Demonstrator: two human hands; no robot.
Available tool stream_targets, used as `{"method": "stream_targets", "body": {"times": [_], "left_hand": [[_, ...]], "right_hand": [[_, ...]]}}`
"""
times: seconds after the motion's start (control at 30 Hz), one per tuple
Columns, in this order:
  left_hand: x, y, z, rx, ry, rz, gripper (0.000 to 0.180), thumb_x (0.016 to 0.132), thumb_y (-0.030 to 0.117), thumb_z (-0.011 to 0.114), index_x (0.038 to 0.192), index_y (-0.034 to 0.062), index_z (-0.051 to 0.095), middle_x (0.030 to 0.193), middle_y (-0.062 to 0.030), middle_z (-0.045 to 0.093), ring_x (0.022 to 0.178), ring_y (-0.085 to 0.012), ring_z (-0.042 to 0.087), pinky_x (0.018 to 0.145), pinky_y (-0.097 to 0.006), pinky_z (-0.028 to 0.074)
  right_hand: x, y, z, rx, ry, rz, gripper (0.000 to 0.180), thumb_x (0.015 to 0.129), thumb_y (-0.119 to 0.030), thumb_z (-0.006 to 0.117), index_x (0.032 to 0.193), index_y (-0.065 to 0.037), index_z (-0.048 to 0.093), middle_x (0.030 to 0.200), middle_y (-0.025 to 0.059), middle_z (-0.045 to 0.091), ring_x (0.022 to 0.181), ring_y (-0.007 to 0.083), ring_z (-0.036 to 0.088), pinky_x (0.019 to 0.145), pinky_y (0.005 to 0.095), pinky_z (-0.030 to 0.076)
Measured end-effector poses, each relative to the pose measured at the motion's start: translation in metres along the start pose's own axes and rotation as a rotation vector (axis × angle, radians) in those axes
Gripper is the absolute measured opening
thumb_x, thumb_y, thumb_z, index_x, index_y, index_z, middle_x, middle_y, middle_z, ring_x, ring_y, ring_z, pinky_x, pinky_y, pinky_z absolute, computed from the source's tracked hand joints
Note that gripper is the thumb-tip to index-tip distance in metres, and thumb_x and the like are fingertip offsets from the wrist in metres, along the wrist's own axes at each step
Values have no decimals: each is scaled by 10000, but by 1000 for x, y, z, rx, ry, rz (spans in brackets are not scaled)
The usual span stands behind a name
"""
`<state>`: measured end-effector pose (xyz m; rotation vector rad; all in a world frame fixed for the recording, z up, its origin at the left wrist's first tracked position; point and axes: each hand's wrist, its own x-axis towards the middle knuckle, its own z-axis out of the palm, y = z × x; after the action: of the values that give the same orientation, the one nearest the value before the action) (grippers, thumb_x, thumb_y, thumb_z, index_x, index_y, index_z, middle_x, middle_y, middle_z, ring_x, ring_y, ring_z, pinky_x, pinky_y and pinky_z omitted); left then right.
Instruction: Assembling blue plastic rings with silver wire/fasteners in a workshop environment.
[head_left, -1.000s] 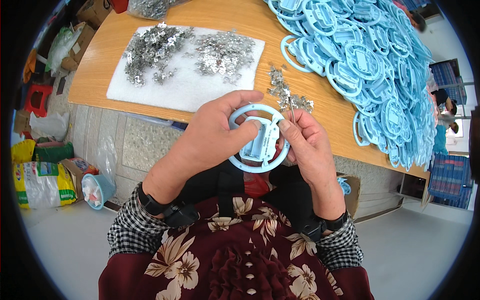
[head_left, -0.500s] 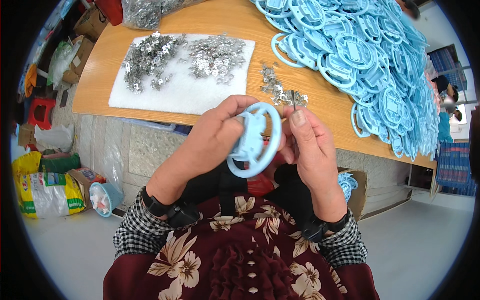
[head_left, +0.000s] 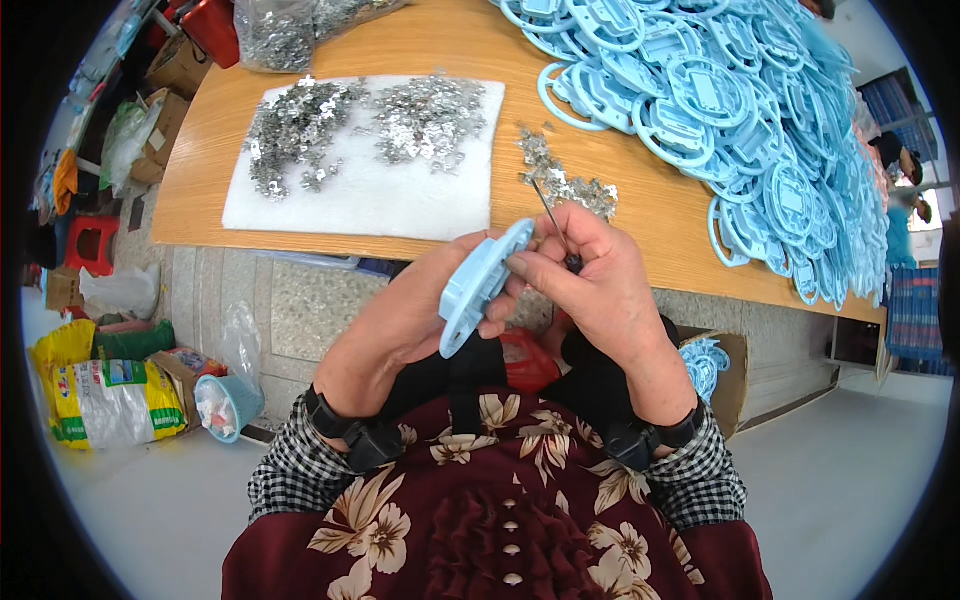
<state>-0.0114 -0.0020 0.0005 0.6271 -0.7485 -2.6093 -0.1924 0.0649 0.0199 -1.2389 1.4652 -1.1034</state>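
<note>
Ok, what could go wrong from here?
The blue ring part is tilted in the left hand above the lap, so it might slip down. The thin metal rod juts forward from the right hand and could poke someone or snag. The heaped blue parts reach close to the table's near edge; a bump might send some off.
</note>
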Motion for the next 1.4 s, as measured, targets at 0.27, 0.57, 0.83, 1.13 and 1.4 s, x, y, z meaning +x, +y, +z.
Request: {"method": "stream_targets", "body": {"times": [0.27,0.57,0.83,1.13,1.4], "left_hand": [[-18,12,-12,79,42,110,387,963,100,545,1331,-17,510,1147,-72,657,1006,-126,653,888,-277,545],[-37,11,-27,326,172,183,421,956,71,562,1363,-5,486,1192,-76,648,1046,-119,644,916,-279,534],[-41,16,-32,355,184,196,327,999,95,503,1317,23,533,1132,-54,658,987,-97,643,854,-260,542],[-20,25,-30,228,183,187,316,1062,283,524,1227,23,593,1020,-21,642,924,-62,609,795,-224,514],[-12,18,-26,538,208,316,209,1052,271,552,1079,67,593,898,48,629,784,-4,568,658,-185,468]], "right_hand": [[12,-1,-21,-142,-31,16,178,984,-144,622,1072,7,658,782,19,594,722,114,540,658,289,464],[80,-9,26,-758,88,-271,153,882,-147,674,1023,-88,674,899,143,633,899,363,621,775,460,499],[92,-12,36,-939,-21,-409,178,857,-107,698,1031,-73,683,918,123,633,856,314,635,750,405,515],[65,-12,18,48,-226,-38,167,928,-141,716,1019,-7,676,854,-37,634,778,44,549,700,223,456],[45,-16,9,97,-163,37,136,939,-123,697,979,6,677,816,-50,607,735,24,521,657,199,432]]}}
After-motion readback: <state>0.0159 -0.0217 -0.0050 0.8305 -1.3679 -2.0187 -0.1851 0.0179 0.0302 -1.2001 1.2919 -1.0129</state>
